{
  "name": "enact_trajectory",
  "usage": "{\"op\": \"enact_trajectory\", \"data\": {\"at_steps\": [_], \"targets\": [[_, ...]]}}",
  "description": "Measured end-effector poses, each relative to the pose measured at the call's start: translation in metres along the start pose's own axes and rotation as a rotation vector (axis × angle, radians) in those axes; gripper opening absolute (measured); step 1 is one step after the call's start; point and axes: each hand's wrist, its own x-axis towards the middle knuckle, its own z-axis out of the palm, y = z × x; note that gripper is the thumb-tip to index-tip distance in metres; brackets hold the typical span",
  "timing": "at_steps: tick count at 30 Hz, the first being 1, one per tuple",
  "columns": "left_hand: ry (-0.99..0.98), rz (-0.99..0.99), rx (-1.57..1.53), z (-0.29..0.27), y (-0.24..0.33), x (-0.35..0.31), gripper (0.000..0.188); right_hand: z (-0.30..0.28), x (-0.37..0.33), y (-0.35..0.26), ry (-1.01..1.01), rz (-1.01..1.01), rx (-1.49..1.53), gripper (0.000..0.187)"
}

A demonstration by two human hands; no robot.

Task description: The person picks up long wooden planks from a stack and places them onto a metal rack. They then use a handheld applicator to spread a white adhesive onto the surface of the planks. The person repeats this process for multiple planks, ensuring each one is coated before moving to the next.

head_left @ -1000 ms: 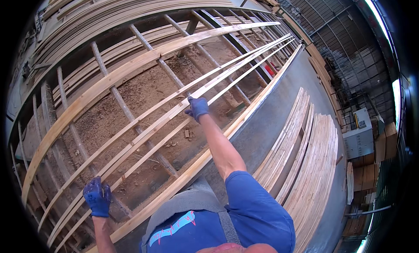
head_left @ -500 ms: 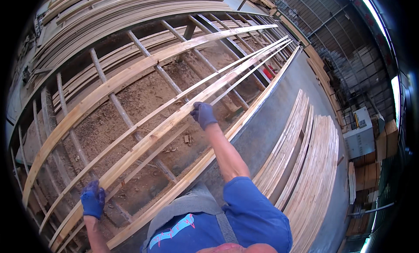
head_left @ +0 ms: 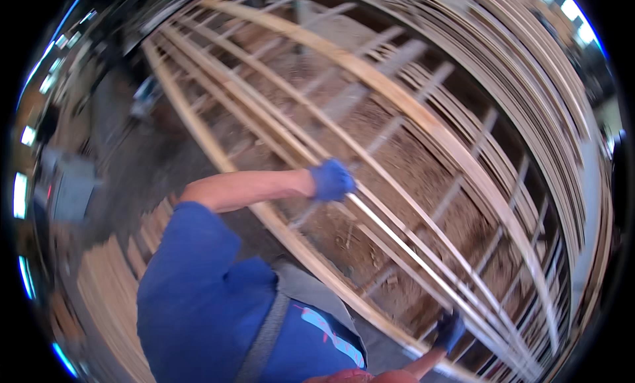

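Observation:
My left hand [head_left: 333,180], in a blue glove, is closed around a long, narrow wooden strip [head_left: 403,245] that runs diagonally across a rack. Farther down the same strip, at the lower right, my dark-gloved right hand [head_left: 450,330] has its fingers at the strip's edge and looks closed on it, though motion blurs them. Another narrow strip [head_left: 377,159] lies beside it on the far side. Beyond that is a wider, pale board [head_left: 423,118]. A plank [head_left: 297,241] runs along the rack's near side, by my body.
Grey crossbars [head_left: 385,135] of the rack carry the strips above a floor strewn with sawdust [head_left: 390,178]. Long boards [head_left: 529,72] are stacked beyond the rack. Behind me at the lower left lies a pile of wooden strips [head_left: 109,290], with a pale box-shaped thing [head_left: 74,184] farther back.
My view has swung round sharply, so the rack now slants down to the right. My left arm has come across at chest height, and my right hand now appears low at the right.

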Motion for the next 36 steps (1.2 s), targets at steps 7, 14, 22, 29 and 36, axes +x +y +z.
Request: {"op": "enact_trajectory", "data": {"at_steps": [7, 14, 22, 29, 36], "targets": [[-0.081, -0.085, -0.044, -0.005, 0.023, 0.006, 0.038, 0.057, -0.017, -0.039, -0.063, -0.351, -0.216, 0.036], [0.145, -0.022, 0.186, 0.043, 0.012, -0.054, 0.083, 0.209, -0.022, -0.104, -0.341, -1.119, -0.82, 0.066], [0.366, -0.089, 0.269, 0.068, 0.007, -0.082, 0.046, 0.244, 0.067, -0.06, -0.394, -1.034, -0.758, 0.025], [0.392, -0.097, 0.399, 0.075, -0.018, -0.088, 0.009, 0.232, 0.053, -0.04, -0.465, -1.033, -0.777, 0.017], [0.373, -0.195, 0.231, 0.059, -0.031, -0.074, 0.023, 0.216, 0.028, -0.03, -0.543, -0.901, -0.682, 0.019]]}}
